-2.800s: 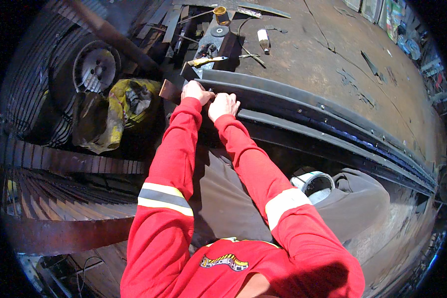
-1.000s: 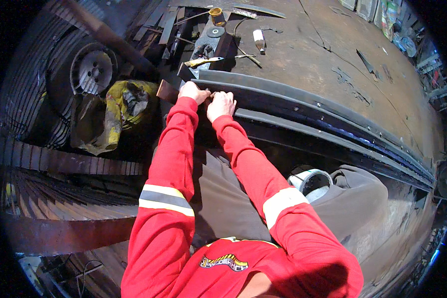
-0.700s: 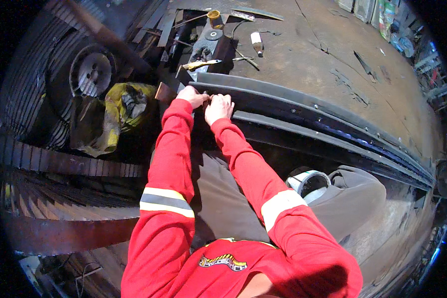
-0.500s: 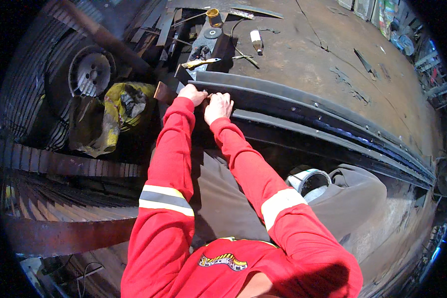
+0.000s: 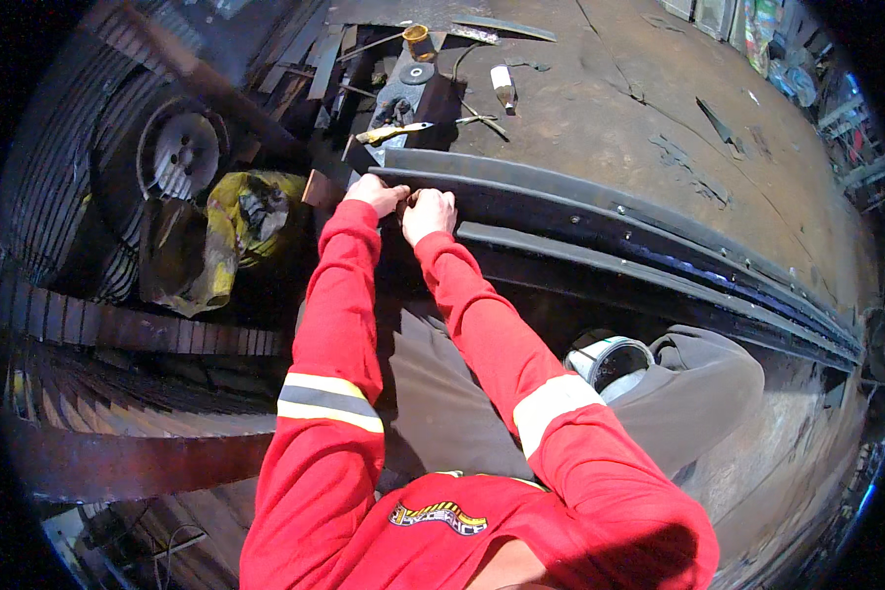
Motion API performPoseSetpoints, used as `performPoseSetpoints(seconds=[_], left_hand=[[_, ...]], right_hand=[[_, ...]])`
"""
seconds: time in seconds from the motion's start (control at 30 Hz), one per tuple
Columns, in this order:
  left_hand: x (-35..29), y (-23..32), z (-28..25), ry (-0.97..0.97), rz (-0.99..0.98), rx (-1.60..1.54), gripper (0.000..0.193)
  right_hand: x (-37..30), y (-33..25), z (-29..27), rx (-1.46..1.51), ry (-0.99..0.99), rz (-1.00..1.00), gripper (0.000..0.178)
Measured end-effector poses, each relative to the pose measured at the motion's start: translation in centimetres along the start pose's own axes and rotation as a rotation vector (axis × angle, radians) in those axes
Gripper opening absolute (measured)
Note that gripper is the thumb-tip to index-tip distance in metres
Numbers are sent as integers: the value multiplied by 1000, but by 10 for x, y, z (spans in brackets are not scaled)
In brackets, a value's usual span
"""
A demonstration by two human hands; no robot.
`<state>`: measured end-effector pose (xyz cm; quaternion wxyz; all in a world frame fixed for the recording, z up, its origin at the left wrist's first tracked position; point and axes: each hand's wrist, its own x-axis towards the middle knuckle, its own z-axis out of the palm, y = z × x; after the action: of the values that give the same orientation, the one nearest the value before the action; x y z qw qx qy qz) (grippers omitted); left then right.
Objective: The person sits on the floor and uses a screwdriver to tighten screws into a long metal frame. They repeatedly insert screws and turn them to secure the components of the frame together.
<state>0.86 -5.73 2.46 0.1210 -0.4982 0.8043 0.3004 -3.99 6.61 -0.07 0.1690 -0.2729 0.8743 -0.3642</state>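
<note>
Bolts (image 5: 620, 209) dot metal beam (image 5: 521, 203); left hand (image 5: 378, 196), right hand (image 5: 430, 213) at left end, seemingly unfinished; cannot tell grip.

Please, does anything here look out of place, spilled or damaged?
Beyond the beams, a bottle seems to lie on its side instead of standing; I see no clear spill around it. The yellow sack at left looks crumpled and dirty.
</note>
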Motion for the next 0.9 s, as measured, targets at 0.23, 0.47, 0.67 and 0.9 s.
performPoseSetpoints(seconds=[0.23, 0.47, 0.67, 0.9], left_hand=[[15, -7, 14, 118, 96, 13, 41], [-9, 9, 12, 291, 13, 53, 40], [-26, 31, 11, 334, -42, 145, 51], [27, -16, 19, 62, 84, 24, 37]], right_hand=[[1, 11, 12, 13, 42, -91, 17], [0, 12, 6, -70, 12, -141, 18], [8, 16, 12, 2, 126, -125, 15], [5, 7, 11, 31, 133, -99, 27]])
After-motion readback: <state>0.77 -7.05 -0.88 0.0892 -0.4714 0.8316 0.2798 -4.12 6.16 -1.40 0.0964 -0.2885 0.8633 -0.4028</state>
